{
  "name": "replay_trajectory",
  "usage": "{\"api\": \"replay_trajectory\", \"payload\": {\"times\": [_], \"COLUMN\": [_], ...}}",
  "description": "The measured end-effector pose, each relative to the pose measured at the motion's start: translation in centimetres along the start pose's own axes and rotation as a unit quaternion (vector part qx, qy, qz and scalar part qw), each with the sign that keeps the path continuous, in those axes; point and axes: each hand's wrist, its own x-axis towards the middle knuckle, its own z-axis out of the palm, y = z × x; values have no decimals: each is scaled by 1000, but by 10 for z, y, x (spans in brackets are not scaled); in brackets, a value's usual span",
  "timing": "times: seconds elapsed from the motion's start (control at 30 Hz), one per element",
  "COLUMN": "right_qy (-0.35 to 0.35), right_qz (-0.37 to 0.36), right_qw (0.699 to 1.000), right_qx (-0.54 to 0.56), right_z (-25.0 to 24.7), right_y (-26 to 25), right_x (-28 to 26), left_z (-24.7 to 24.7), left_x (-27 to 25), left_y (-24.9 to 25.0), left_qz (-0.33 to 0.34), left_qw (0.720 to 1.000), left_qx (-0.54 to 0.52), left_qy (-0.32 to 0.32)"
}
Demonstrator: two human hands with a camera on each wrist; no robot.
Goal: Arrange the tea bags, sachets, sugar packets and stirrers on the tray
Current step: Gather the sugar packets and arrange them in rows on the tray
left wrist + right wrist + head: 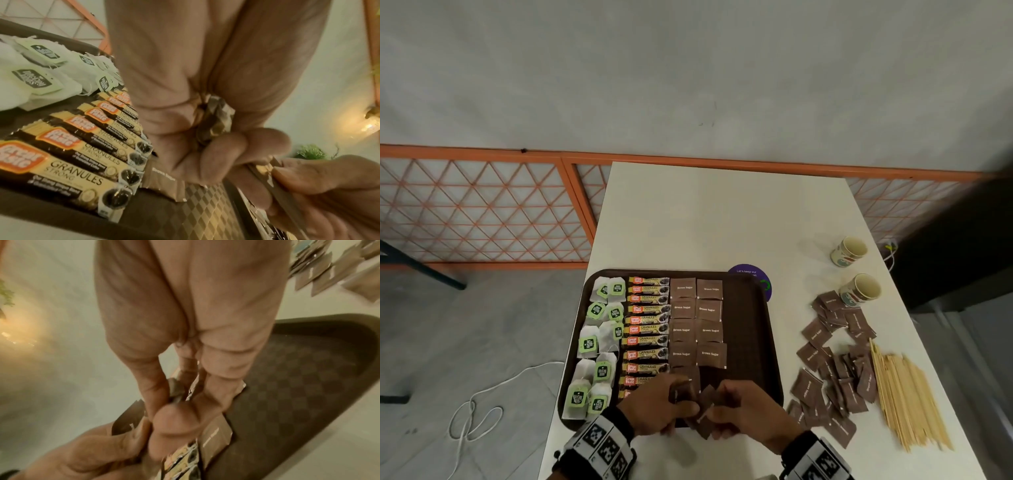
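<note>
The dark brown tray (753, 342) holds tea bags (599, 342) on its left, a column of coffee sachets (647, 329) beside them and two columns of brown sugar packets (697, 322). Both hands meet over the tray's near edge. My left hand (681, 401) curls around a few sugar packets (218, 120). My right hand (719, 411) pinches one brown packet (267, 172) from that bunch between thumb and fingers. One sugar packet (164, 180) lies flat on the tray under the left hand. The tray's right third is bare.
A loose pile of sugar packets (835, 373) lies on the white table right of the tray, with a bundle of wooden stirrers (907, 394) beyond it. Two paper cups (851, 251) (859, 289) stand further back. A purple round sticker (750, 274) peeks from behind the tray.
</note>
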Motion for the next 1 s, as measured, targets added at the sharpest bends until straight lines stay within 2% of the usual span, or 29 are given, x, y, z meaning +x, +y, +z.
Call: {"api": "replay_trajectory", "payload": {"times": [0.07,0.17,0.27,0.33,0.43,0.63,0.77,0.83,0.9,0.93,1.0], "right_qy": [-3,90,164,183,208,239,290,304,304,282,178], "right_qz": [-10,-22,27,54,76,95,115,122,86,51,-20], "right_qw": [998,982,984,981,975,966,945,934,935,946,980], "right_qx": [-60,-165,-70,-25,-26,-22,-94,-145,-161,-151,-84], "right_z": [-2,-8,-10,-10,-9,-8,-5,-3,0,3,12], "right_y": [4,18,31,35,38,42,38,35,27,18,-3], "right_x": [4,19,34,40,48,59,60,56,49,43,33], "left_z": [3,3,-6,-13,-21,-28,-28,-28,-27,-25,-20], "left_x": [3,2,-2,-8,-14,-17,-15,-13,-15,-15,-14], "left_y": [-2,-5,-13,-16,-19,-17,-19,-22,-20,-18,-13], "left_qz": [-13,-24,-78,-107,-125,-132,-144,-123,-97,-88,-75], "left_qw": [1000,998,973,952,932,909,908,916,927,931,937], "left_qx": [23,-28,-166,-237,-290,-357,-333,-312,-293,-284,-274], "left_qy": [5,58,141,163,176,172,208,219,215,210,203]}}
